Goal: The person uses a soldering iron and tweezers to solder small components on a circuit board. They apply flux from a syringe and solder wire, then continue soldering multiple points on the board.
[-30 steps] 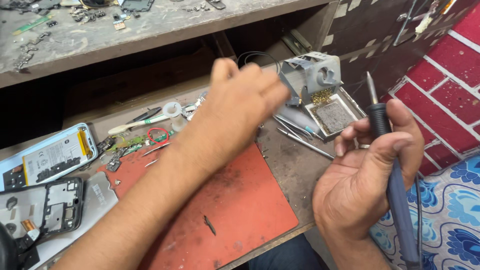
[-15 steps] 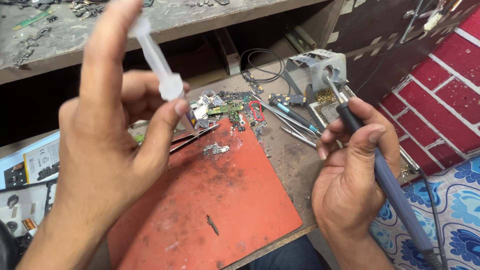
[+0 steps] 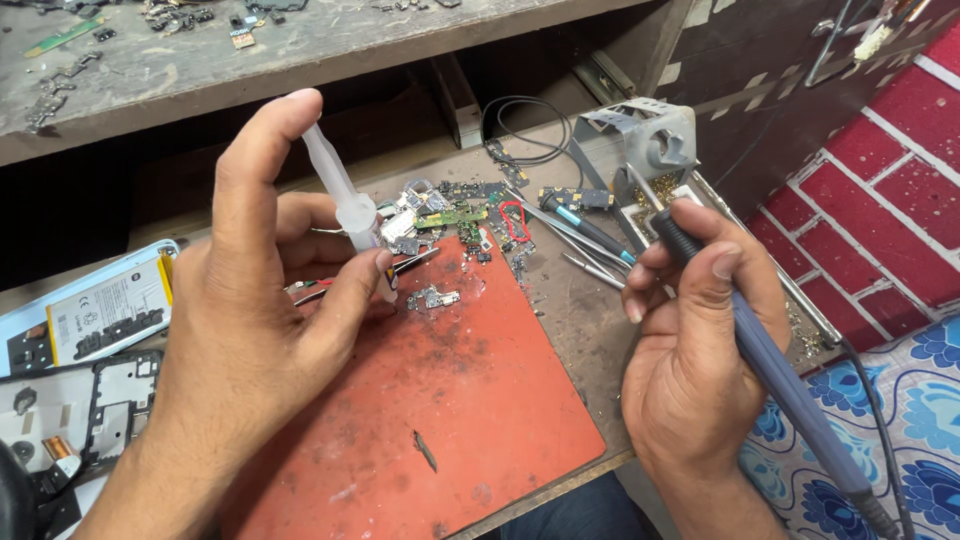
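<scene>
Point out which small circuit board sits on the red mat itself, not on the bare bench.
It is the small grey board lying alone at the red mat's upper edge, just below the syringe tip in the left hand. The green board lies off the mat, among the clutter behind it.

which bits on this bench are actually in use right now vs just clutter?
In use:
- left hand gripping a clear syringe
- right hand holding a soldering iron
- small circuit board on the red mat, just below the syringe tip

Lying about:
- tweezers
- iron stand
- opened phone
- black cable loop
- loose board scraps
</scene>
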The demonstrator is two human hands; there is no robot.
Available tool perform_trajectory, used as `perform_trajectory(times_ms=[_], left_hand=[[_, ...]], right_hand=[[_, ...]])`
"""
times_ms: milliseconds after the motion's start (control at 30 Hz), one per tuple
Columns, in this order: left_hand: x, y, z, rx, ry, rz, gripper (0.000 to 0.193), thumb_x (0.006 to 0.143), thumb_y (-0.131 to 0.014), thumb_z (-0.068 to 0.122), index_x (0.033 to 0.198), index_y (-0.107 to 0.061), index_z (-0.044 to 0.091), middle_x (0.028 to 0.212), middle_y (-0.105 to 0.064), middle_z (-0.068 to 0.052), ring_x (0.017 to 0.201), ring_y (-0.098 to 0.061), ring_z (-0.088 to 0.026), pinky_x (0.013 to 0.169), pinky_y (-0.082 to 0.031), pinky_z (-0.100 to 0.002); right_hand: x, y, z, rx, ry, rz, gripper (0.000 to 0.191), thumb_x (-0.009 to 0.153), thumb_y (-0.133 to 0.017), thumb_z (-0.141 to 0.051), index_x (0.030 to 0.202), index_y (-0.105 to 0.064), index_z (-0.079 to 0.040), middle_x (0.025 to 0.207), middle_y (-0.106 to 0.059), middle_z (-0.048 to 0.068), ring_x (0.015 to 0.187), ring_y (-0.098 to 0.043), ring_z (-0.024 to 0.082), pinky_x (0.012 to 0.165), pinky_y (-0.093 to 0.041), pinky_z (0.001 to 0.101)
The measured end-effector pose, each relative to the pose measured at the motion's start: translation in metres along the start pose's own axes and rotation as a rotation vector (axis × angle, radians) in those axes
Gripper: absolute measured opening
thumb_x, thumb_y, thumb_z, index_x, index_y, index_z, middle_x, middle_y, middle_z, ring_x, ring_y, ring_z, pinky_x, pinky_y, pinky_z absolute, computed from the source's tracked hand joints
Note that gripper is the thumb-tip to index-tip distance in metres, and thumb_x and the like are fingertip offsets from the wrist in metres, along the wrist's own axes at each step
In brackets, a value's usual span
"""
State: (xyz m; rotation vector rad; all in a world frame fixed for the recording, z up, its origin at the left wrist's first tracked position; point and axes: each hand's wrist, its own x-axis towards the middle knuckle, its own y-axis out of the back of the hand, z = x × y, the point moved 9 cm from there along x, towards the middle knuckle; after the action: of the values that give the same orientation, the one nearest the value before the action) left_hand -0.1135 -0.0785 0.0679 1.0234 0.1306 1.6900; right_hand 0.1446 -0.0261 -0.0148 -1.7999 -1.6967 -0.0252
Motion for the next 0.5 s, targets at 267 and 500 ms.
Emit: perform_trajectory(times_ms=[267, 500], left_hand=[[0.002, 0.008, -0.003, -0.298, 0.043, 0.125, 0.086, 0.094, -0.060, -0.018, 0.158, -0.012, 0.012, 0.130, -0.059, -0.013, 0.109, -0.073, -0.017, 0.092, -0.064, -0.032], [0.002, -0.005, -0.007, -0.384, 0.020, 0.171, 0.084, 0.089, -0.062, -0.026, 0.152, -0.017, 0.008, 0.150, -0.035, -0.013, 0.109, -0.068, -0.018, 0.087, -0.064, -0.032]], right_hand=[[0.000, -0.003, 0.000, -0.015, -0.028, 0.002, 0.039, 0.114, -0.057, -0.029, 0.134, -0.060, 0.004, 0.115, -0.061, 0.009, 0.100, -0.059, 0.015, 0.081, -0.049, 0.0285], [0.001, -0.007, 0.004, -0.015, -0.061, -0.021, 0.037, 0.113, -0.059, -0.026, 0.131, -0.062, 0.006, 0.106, -0.062, 0.010, 0.094, -0.059, 0.016, 0.081, -0.049, 0.0292]])
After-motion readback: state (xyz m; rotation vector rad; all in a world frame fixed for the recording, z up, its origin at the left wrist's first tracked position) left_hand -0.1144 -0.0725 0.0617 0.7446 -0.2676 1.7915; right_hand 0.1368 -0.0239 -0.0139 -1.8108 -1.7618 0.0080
